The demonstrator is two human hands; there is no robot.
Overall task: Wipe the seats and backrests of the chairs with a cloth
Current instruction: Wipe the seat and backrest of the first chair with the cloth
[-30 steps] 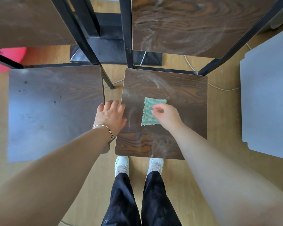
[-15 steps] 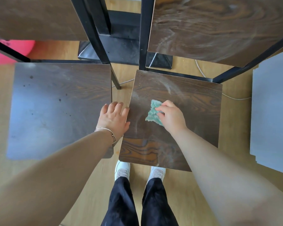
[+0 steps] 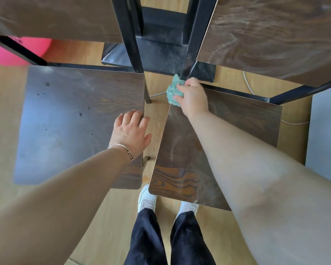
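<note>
Right hand: the right hand [image 3: 193,96] is closed around a bunched green cloth [image 3: 172,90], fingers curled over it, at the far left corner of the right chair's seat [image 3: 237,119], about 12 o'clock from where the person stands.
Cloth: it pokes out past the fingers toward 10 o'clock, half over the seat corner and touching or just beside the black upright [image 3: 191,44] that carries the backrest; I cannot tell whether it presses on the post.
Left hand: the left hand [image 3: 131,131] lies flat and open, fingers spread, on the right edge of the left chair's seat [image 3: 75,121], holding nothing; a thin bracelet [image 3: 120,148] sits at the wrist.
Step in hand: I'd judge the right seat's back corner is being wiped, at the join with the frame.
Right backrest: the panel [image 3: 275,35] at 1 o'clock shows pale smears, so it looks unfinished.
Left chair: dark specks dot its seat at 9 o'clock; it looks unwiped, and its backrest [image 3: 55,18] sits at 11 o'clock.
Next move: probably lifting the cloth up the post onto the right backrest, which calls for a raised reach and flatter cloth.
Around: wooden floor [image 3: 103,217], white shoes [image 3: 147,201] at 6 o'clock, something pink [image 3: 17,52] at 10 o'clock.
</note>
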